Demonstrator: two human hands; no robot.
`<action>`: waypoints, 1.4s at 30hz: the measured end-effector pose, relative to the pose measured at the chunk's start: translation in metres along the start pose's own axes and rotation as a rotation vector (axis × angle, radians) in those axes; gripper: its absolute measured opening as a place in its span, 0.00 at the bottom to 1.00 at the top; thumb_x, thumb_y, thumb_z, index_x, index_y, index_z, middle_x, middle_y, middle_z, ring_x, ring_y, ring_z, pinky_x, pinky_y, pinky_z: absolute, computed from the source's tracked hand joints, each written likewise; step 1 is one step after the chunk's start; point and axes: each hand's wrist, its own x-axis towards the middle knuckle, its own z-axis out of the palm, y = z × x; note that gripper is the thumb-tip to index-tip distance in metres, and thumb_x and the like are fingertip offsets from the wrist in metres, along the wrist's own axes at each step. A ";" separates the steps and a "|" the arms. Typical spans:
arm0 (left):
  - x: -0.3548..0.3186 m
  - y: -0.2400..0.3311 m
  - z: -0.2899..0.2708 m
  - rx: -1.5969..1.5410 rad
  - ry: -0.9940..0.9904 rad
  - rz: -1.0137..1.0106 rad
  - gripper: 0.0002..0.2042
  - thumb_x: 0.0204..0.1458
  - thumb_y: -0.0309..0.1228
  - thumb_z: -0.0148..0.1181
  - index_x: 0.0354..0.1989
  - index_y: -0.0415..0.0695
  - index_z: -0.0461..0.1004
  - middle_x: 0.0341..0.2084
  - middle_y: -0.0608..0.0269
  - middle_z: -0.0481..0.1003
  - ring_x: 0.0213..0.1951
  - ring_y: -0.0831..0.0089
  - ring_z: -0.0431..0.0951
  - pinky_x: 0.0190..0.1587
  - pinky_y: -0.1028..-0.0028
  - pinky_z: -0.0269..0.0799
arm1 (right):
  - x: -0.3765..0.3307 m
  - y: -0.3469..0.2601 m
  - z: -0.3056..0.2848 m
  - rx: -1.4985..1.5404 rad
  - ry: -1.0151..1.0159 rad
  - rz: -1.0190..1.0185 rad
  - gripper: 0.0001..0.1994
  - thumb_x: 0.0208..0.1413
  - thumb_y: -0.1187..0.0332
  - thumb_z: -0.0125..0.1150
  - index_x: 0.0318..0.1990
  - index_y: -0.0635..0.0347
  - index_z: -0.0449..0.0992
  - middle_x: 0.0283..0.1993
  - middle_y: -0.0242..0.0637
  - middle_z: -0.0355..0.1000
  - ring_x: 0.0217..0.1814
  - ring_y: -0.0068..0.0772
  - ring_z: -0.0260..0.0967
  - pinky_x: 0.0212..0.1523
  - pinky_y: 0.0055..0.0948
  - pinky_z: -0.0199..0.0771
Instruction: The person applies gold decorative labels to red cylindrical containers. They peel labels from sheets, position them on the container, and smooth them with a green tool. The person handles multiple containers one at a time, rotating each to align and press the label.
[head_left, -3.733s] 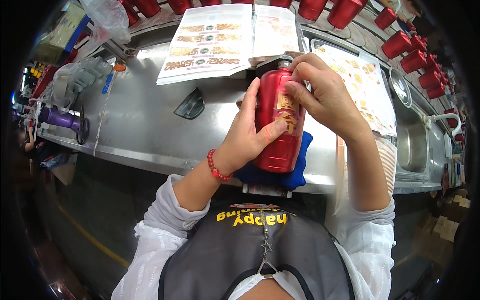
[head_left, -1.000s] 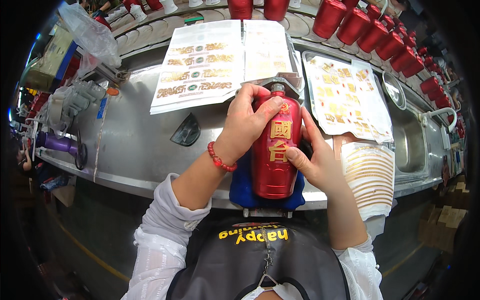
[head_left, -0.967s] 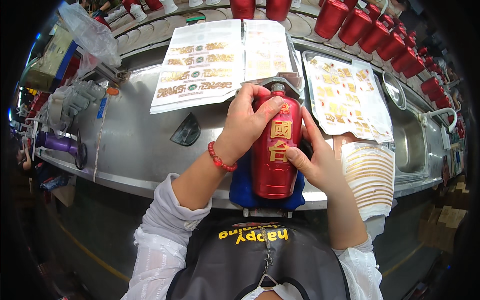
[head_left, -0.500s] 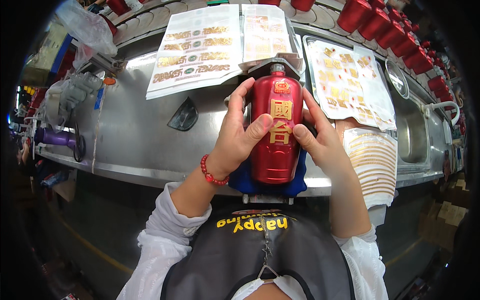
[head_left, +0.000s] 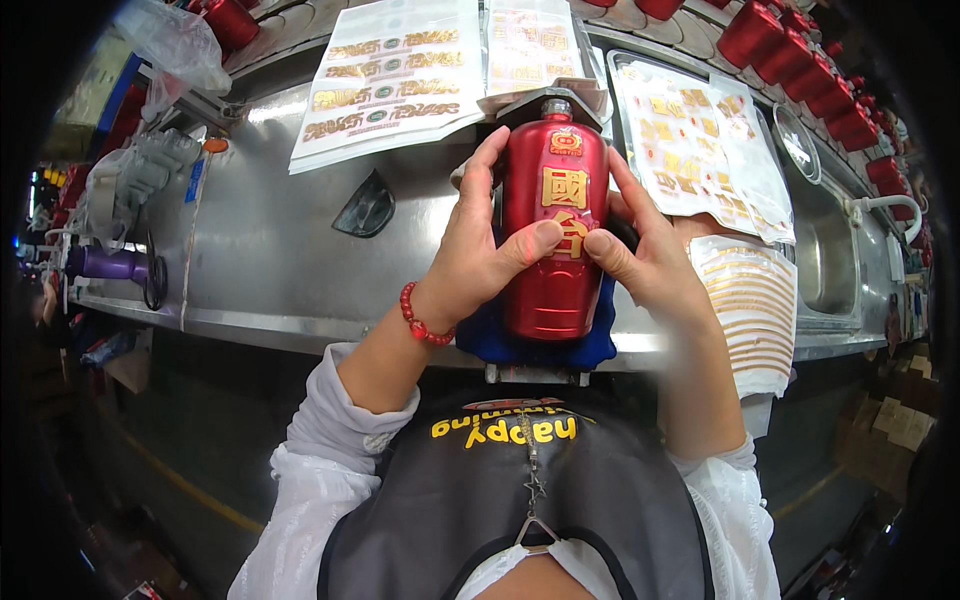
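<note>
The red bottle (head_left: 553,300) lies between both hands (head_left: 480,260), seemingly on blue cloth (head_left: 484,342).

The person's two hands cup the red bottle (head_left: 553,300) from opposite flanks. The left hand (head_left: 480,245) lies along the bottle's left side, its fingers stretched upward with the tips beside the shoulder; the left thumb (head_left: 530,243) slants across the bottle's front. The right hand (head_left: 645,255) mirrors it on the right side: index finger reaching up along the flank, the other fingers bent in and partly hidden, the right thumb (head_left: 610,254) laid on the front. The thumb tips nearly meet over the bottle's middle, slightly apart. The left forearm (head_left: 385,365) slants in from below and left of the bottle; the right forearm (head_left: 705,395) rises more steeply from below and right, its wrist blurred.
</note>
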 end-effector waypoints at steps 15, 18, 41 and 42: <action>0.018 0.006 0.002 -0.159 0.139 -0.090 0.37 0.59 0.47 0.65 0.65 0.32 0.58 0.57 0.45 0.67 0.60 0.62 0.68 0.65 0.65 0.62 | -0.001 -0.006 0.003 -0.073 0.012 0.030 0.51 0.57 0.53 0.72 0.75 0.74 0.43 0.67 0.59 0.63 0.70 0.44 0.61 0.70 0.36 0.59; 0.032 0.006 0.002 0.013 0.151 -0.095 0.25 0.62 0.39 0.62 0.59 0.36 0.63 0.51 0.54 0.71 0.51 0.73 0.73 0.55 0.72 0.71 | -0.002 -0.005 0.004 -0.063 0.020 0.028 0.51 0.57 0.53 0.72 0.75 0.73 0.44 0.66 0.59 0.64 0.70 0.44 0.62 0.69 0.36 0.60; 0.017 0.043 -0.015 0.915 -0.094 0.795 0.15 0.60 0.42 0.61 0.49 0.47 0.81 0.43 0.55 0.79 0.54 0.57 0.71 0.53 0.60 0.69 | 0.028 -0.085 -0.032 -0.737 0.114 -0.267 0.12 0.56 0.77 0.65 0.46 0.64 0.72 0.37 0.42 0.80 0.36 0.36 0.80 0.37 0.31 0.78; 0.018 0.044 -0.016 0.982 -0.109 0.812 0.16 0.62 0.45 0.58 0.48 0.47 0.82 0.46 0.53 0.78 0.52 0.57 0.72 0.52 0.61 0.71 | 0.046 -0.098 -0.033 -0.845 -0.004 -0.400 0.11 0.55 0.75 0.66 0.43 0.63 0.72 0.34 0.42 0.78 0.33 0.40 0.79 0.35 0.33 0.77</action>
